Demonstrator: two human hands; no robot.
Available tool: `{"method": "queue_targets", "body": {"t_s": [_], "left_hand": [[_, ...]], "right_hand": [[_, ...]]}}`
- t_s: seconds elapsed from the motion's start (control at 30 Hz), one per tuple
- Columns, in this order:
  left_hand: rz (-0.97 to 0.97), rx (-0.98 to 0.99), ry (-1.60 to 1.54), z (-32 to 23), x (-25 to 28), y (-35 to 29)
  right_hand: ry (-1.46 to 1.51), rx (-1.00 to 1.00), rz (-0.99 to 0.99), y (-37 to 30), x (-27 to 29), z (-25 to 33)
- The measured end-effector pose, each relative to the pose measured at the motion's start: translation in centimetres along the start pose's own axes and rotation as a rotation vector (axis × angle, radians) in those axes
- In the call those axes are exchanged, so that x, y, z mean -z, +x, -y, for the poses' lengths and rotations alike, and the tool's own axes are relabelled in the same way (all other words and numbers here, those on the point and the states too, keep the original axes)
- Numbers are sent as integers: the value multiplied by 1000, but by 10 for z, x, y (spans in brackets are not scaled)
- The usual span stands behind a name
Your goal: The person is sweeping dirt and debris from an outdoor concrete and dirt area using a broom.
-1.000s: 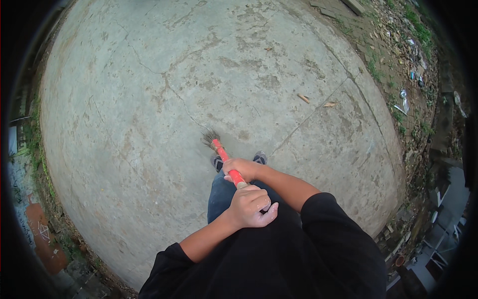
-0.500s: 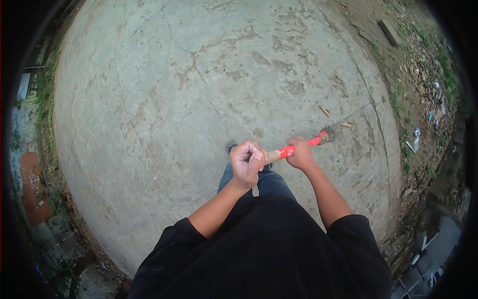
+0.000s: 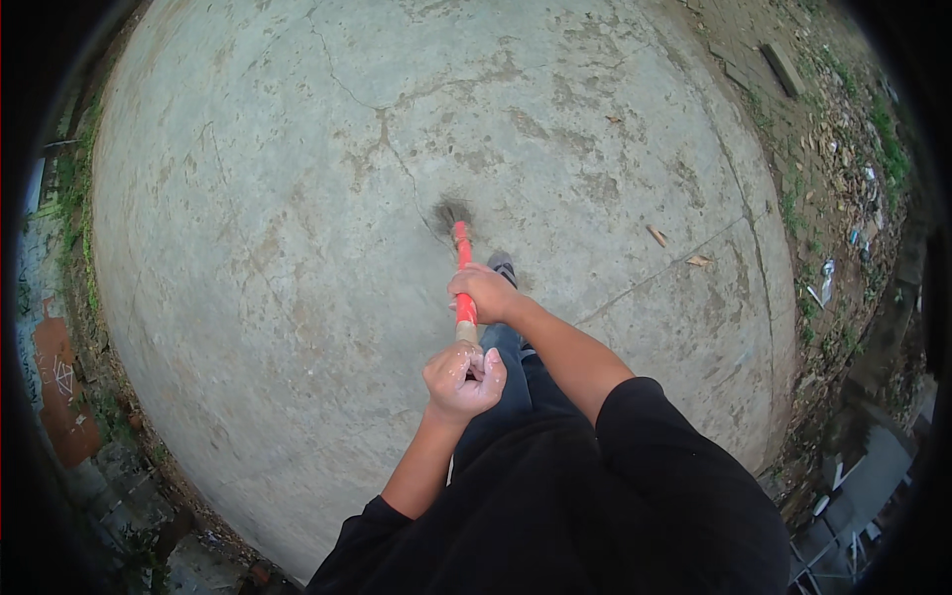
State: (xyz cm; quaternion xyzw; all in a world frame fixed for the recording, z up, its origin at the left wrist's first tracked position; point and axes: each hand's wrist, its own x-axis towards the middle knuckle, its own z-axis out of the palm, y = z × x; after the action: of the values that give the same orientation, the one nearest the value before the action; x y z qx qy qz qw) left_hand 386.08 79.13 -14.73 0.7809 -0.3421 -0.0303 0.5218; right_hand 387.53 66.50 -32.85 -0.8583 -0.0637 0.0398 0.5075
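Note:
A broom [image 3: 463,249] with a handle wrapped in red and tan runs away from me, its dark bristles spread over the concrete ahead. My left hand [image 3: 464,381] is wrapped round the near end of the handle, by my thigh. Farther along, my right hand [image 3: 484,294] grips the red part, with that forearm reaching across to the left. The bristles look blurred, so I cannot tell how firmly they touch the ground. Pale specks cover the back of my left hand.
I stand on a cracked concrete slab [image 3: 278,198], one shoe [image 3: 503,266] showing ahead. A brown leaf [image 3: 700,261] and a small woody piece [image 3: 656,236] lie to the right. Beyond the slab's right edge are dirt, litter and a plank [image 3: 782,69]; a brown board [image 3: 65,389] lies far left.
The broom head has swung from the right across to the left, in front of me. Both hands moved left with the handle, keeping their grip. The leaf and woody piece stay on the slab.

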Motion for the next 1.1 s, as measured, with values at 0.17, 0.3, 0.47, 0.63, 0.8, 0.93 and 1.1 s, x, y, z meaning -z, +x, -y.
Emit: {"method": "queue_targets", "body": {"t_s": [0.17,0.3,0.47,0.63,0.8,0.93,1.1], "left_hand": [[-24,108,-268,6,-20,25],[-116,205,-530,3,-3,74],[237,-184,-561,-58,26,118],[246,-78,-460,-19,-28,111],[357,-106,-523,-5,-99,115],[677,38,-969,-57,-123,129],[1368,-52,-1151,-106,-180,140]], "right_hand": [[-305,-349,-113,-56,84,-6],[-294,-433,-146,-54,111,23],[145,-225,-395,-24,78,57],[97,-276,-186,-50,91,-1],[-167,-575,-550,-134,133,-39],[-178,-697,-1012,-181,148,10],[-163,-903,-1410,-246,127,70]]}}
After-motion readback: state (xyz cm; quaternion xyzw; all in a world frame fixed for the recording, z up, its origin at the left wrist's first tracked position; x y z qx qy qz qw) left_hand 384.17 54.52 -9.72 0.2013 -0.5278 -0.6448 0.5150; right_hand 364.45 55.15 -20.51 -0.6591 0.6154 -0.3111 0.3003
